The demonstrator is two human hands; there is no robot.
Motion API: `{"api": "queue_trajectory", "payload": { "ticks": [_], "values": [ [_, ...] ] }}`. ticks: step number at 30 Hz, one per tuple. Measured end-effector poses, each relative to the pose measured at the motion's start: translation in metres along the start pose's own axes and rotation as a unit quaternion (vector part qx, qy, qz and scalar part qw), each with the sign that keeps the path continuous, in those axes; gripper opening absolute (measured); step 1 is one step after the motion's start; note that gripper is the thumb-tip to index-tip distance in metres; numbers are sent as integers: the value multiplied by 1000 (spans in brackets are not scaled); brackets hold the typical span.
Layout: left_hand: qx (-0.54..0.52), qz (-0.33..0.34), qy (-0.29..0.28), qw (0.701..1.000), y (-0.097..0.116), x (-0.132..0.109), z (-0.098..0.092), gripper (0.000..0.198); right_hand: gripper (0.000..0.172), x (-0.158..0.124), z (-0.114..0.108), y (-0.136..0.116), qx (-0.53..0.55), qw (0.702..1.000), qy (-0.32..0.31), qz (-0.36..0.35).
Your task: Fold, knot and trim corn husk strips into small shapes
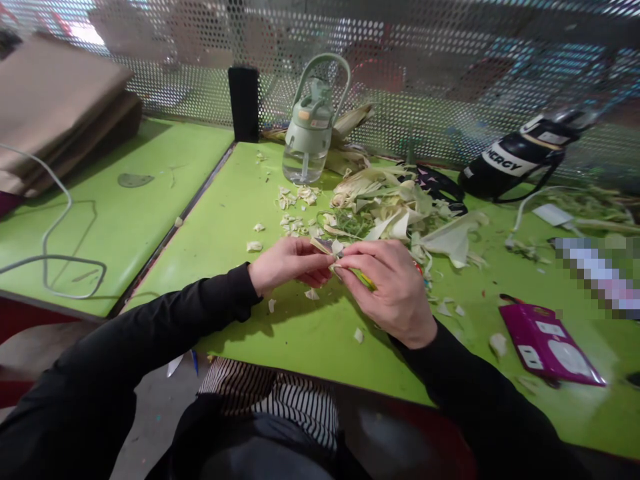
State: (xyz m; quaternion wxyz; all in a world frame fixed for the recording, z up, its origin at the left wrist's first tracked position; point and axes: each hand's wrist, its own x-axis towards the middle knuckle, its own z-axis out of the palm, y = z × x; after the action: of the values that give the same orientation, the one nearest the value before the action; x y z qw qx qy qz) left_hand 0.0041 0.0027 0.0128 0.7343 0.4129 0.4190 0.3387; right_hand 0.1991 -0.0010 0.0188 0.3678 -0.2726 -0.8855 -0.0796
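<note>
My left hand (297, 263) is closed, its thumb and fingers pinching a small strip of pale corn husk (321, 245) with a darker edge. The fingertips of my right hand (390, 283) meet it there, also pinched together. A slim yellow-green tool (364, 277) lies under the right fingers and runs into the palm; its kind is mostly hidden. A bit of red shows beyond that hand. Just behind both hands sits a loose heap of corn husks (395, 207) with green shreds. Small cut husk pieces (254, 247) are scattered around the hands.
A pale green water bottle (307, 133) stands behind the hands, before a perforated metal screen (415, 87). A black bottle (520, 157) leans at right. A purple packet (550, 340) lies right of my forearm. Brown paper bags (60, 100) and a white cable (47, 233) are left.
</note>
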Motion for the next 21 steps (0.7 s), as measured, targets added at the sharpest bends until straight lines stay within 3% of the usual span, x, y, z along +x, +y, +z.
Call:
{"api": "queue_trajectory", "payload": {
  "ticks": [2,5,8,12,16,21],
  "values": [
    [6,1,-2,1000,0,-1,0,9,7,-1,1,-1,20,1000,-5,14],
    [-22,14,-13,1000,-1,-1,-1,7,3,-3,1,-3,97,989,-14,113],
    [-45,27,-44,998,-3,0,-3,8,2,-4,1,-5,211,948,-20,238],
    [-35,58,-66,995,-5,2,-5,21,9,-3,3,-6,308,890,-25,334],
    [-21,99,-44,994,-5,2,-2,24,10,-2,5,-8,333,874,-35,353],
    [-13,72,-32,997,-3,0,0,8,8,-4,7,-10,326,881,-24,341]
  ]
}}
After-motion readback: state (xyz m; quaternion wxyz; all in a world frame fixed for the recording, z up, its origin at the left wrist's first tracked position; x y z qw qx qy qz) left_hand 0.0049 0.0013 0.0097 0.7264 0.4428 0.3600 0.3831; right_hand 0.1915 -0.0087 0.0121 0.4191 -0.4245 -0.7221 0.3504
